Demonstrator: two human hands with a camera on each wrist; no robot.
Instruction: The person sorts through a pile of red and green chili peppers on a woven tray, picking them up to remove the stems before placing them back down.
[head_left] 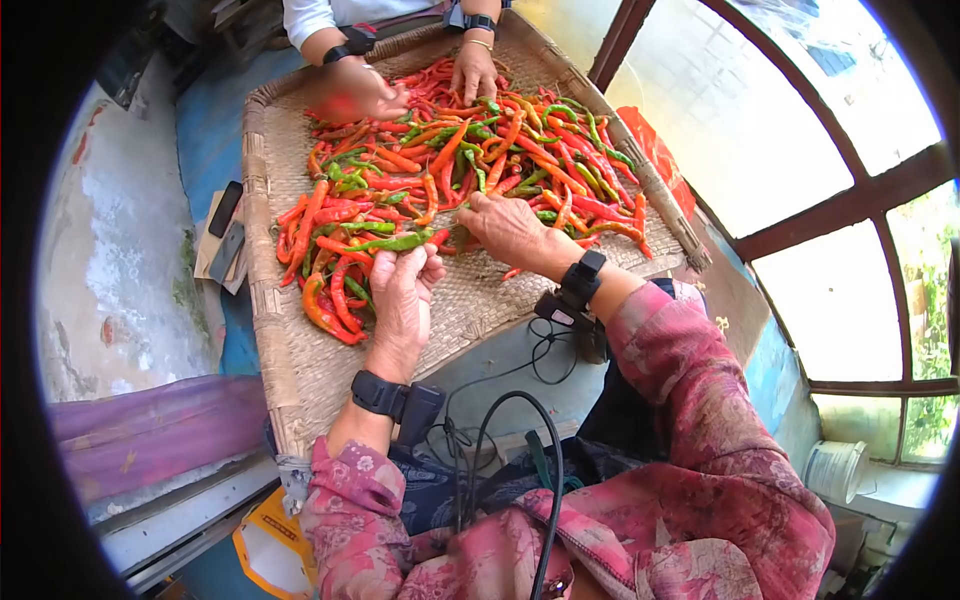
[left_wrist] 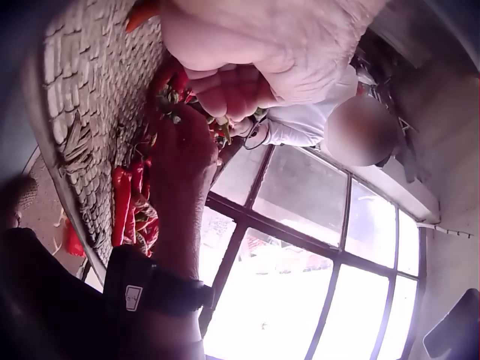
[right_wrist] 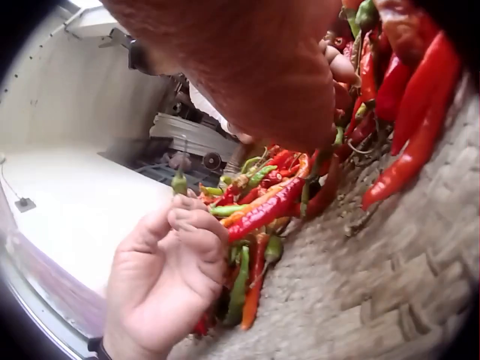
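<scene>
A pink flowered shirt (head_left: 700, 520) lies nearest the camera, with a black cable (head_left: 557, 470) looping over the lap in front of it. Beyond, a woven tray (head_left: 470, 300) holds a heap of red, orange and green peppers (head_left: 400, 185), mostly toward its far half. The left hand (head_left: 402, 295) pinches a green pepper (head_left: 395, 242) just above the heap's near edge; the right hand (head_left: 515, 230) reaches into the heap with bent fingers, though I cannot tell whether they grip anything. Across the tray, another person's hand (head_left: 474, 72) rests among the peppers. A sideways sweep of the right hand could push peppers over the right rim (they lie close to it), and a forearm might catch the cable and jerk that hand. As for writing, the yellow box (head_left: 262, 535) carries print and a wrist unit (left_wrist: 133, 298) a white label, both too small to read.
</scene>
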